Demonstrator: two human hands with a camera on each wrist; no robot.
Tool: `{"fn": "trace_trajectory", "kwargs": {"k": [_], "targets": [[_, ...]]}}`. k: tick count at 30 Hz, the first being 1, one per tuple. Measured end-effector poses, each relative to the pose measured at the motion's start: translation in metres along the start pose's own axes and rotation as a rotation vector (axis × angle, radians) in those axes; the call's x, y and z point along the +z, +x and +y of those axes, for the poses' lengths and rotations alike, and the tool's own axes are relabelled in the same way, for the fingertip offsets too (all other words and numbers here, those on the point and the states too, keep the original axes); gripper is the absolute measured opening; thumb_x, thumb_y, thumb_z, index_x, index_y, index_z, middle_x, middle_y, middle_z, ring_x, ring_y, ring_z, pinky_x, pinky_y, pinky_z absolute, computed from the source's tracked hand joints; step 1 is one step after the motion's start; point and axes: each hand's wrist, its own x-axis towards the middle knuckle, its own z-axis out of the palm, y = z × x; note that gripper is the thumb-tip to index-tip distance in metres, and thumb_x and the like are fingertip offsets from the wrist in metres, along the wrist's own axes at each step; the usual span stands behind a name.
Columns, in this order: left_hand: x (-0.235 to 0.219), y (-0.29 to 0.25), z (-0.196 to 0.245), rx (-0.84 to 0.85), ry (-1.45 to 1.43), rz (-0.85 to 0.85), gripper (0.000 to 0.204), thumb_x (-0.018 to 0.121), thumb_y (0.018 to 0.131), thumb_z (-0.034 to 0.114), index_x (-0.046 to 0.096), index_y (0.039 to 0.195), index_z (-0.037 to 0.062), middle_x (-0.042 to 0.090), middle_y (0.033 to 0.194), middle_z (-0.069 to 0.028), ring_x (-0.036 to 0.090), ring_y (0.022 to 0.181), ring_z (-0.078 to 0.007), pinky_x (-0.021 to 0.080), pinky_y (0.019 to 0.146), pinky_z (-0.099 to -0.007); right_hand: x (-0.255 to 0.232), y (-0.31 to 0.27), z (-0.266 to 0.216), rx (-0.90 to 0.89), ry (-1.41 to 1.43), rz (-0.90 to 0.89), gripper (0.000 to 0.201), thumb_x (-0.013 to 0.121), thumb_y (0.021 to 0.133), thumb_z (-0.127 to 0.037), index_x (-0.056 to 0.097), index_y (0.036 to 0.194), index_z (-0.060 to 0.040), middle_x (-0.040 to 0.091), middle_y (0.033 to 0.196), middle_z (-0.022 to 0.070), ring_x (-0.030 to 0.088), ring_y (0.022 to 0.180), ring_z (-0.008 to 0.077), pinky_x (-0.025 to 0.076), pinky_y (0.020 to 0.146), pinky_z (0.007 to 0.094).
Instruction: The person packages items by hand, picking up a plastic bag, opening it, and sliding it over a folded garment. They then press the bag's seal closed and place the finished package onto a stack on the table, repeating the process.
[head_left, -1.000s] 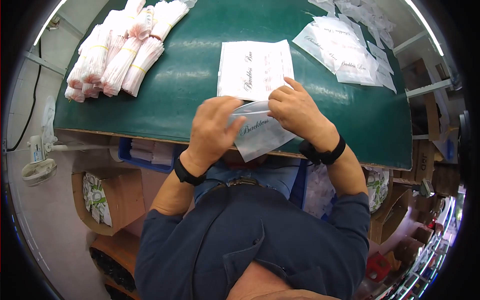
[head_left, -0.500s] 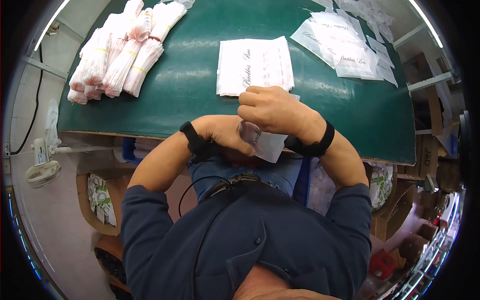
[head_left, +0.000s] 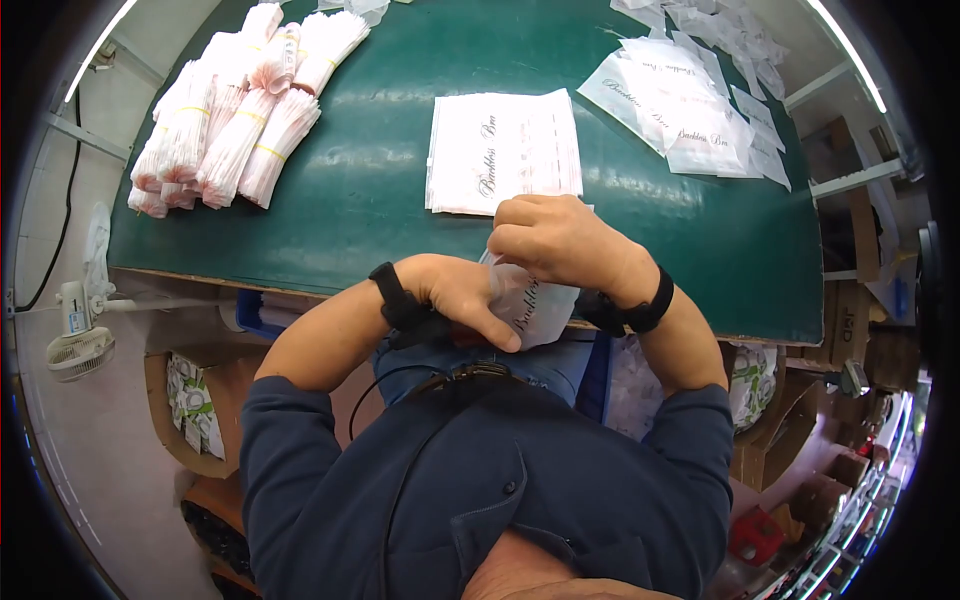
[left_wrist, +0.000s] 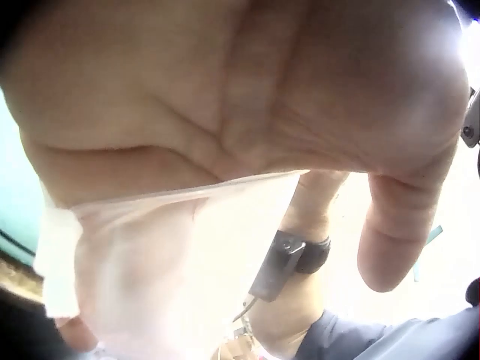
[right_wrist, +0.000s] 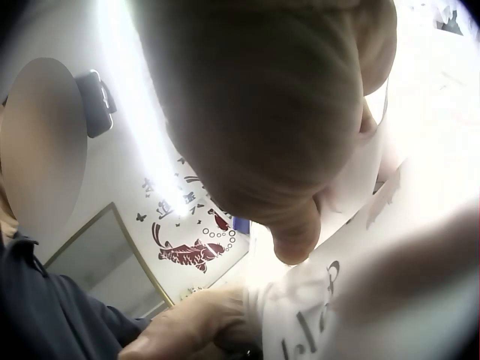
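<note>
A translucent plastic bag [head_left: 550, 308] with black "Backless" lettering is held at the table's near edge, before the body. My left hand [head_left: 458, 290] has its fingers inside the bag's mouth, showing faintly through the plastic [left_wrist: 225, 255]. Its thumb stretches straight along the outside, apart from the fingers in the left wrist view. At the bag's upper edge my right hand [head_left: 560, 238] pinches the plastic, fingers curled and the thumb [right_wrist: 294, 244] against it. Just beyond the hands lies a stack of white printed bags [head_left: 505, 150], lettered "Backless Bra".
Rolled bundles of white bags [head_left: 235, 115] with yellow bands are piled on the green table [head_left: 370, 150] at the left. Loose translucent bags [head_left: 680, 105] are spread at the far right. Below the edge are a blue bin [head_left: 255, 315], cardboard boxes [head_left: 235, 385] and a small fan [head_left: 80, 340].
The left hand has gone from the bag's upper left corner into its mouth and turned sideways. The right hand moved slightly left, keeping its pinch on the bag.
</note>
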Motion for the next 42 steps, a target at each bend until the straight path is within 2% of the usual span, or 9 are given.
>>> {"fn": "trace_trajectory", "kwargs": {"k": [5,7,9,11,12,14,18,24,42], "targets": [[-0.013,0.004,0.012,-0.001,-0.051,0.111,0.060,0.077,0.101,0.020,0.054,0.151,-0.0031,0.071,0.132,-0.0144,0.065,0.123,-0.0173,0.051,0.107,-0.0337,-0.028,-0.015,0.023,0.184,-0.051,0.050,0.017,0.081,0.083,-0.005,0.067,0.092,-0.0060,0.064,0.088,0.0089,0.066,0.079,0.0333,0.054,0.070,0.0412],[-0.015,0.000,0.023,0.374,-0.520,0.722,0.055,0.078,0.100,0.017,0.057,0.144,-0.0081,0.072,0.128,-0.0173,0.068,0.122,-0.0194,0.053,0.108,-0.0342,-0.058,-0.027,0.046,0.344,0.001,0.122,0.015,0.081,0.086,-0.004,0.071,0.096,-0.0057,0.067,0.090,0.0092,0.067,0.079,0.0308,0.054,0.070,0.0385],[-0.037,-0.007,0.022,0.586,-0.381,1.085,0.042,0.076,0.101,0.011,0.064,0.136,-0.0071,0.071,0.132,-0.0167,0.067,0.122,-0.0195,0.054,0.107,-0.0351,-0.076,-0.052,0.091,0.480,-0.100,0.341,0.008,0.079,0.092,-0.005,0.073,0.097,-0.0045,0.071,0.093,0.0084,0.067,0.077,0.0278,0.054,0.070,0.0363],[-0.053,-0.017,0.000,0.428,-0.223,1.237,0.041,0.077,0.099,0.012,0.065,0.134,-0.0064,0.071,0.131,-0.0163,0.068,0.119,-0.0198,0.056,0.103,-0.0348,-0.108,-0.084,0.135,0.991,0.052,0.464,0.016,0.077,0.095,-0.010,0.074,0.109,-0.0028,0.076,0.111,0.0121,0.072,0.095,0.0309,0.058,0.085,0.0382],[-0.060,-0.019,-0.013,0.267,-0.059,1.379,0.041,0.078,0.097,0.013,0.066,0.132,-0.0057,0.071,0.130,-0.0159,0.070,0.115,-0.0201,0.057,0.100,-0.0344,-0.118,-0.103,0.159,0.986,0.043,0.468,0.016,0.077,0.095,-0.010,0.074,0.109,-0.0028,0.076,0.111,0.0121,0.072,0.095,0.0309,0.058,0.085,0.0382],[-0.059,-0.023,-0.037,0.163,0.151,1.388,0.044,0.080,0.095,0.014,0.066,0.132,-0.0054,0.071,0.127,-0.0158,0.070,0.110,-0.0211,0.057,0.097,-0.0347,-0.116,-0.135,0.192,1.002,-0.698,0.653,0.033,0.078,0.094,-0.015,0.072,0.124,-0.0029,0.073,0.132,0.0180,0.069,0.120,0.0358,0.054,0.106,0.0440],[-0.055,-0.023,-0.054,-0.082,0.562,1.370,0.050,0.084,0.088,0.017,0.068,0.130,-0.0044,0.070,0.117,-0.0154,0.070,0.096,-0.0243,0.058,0.088,-0.0361,-0.066,-0.127,0.181,0.761,-0.985,0.700,0.049,0.081,0.091,-0.021,0.069,0.136,-0.0059,0.065,0.148,0.0203,0.059,0.139,0.0379,0.046,0.118,0.0498],[-0.050,-0.018,-0.050,-0.239,0.504,1.307,0.047,0.086,0.085,0.018,0.070,0.124,-0.0023,0.068,0.106,-0.0144,0.068,0.089,-0.0268,0.057,0.082,-0.0397,0.021,-0.037,0.066,0.418,-0.330,0.054,0.051,0.084,0.085,-0.025,0.070,0.130,-0.0054,0.064,0.146,0.0162,0.059,0.138,0.0372,0.046,0.118,0.0443],[-0.051,-0.015,-0.065,-0.183,0.389,1.412,0.053,0.087,0.088,0.024,0.069,0.129,-0.0035,0.071,0.102,-0.0078,0.062,0.076,-0.0134,0.056,0.073,-0.0304,0.053,-0.044,0.061,0.411,-0.243,0.028,0.043,0.081,0.091,-0.027,0.071,0.126,-0.0039,0.068,0.139,0.0159,0.063,0.131,0.0385,0.052,0.110,0.0448]]}}
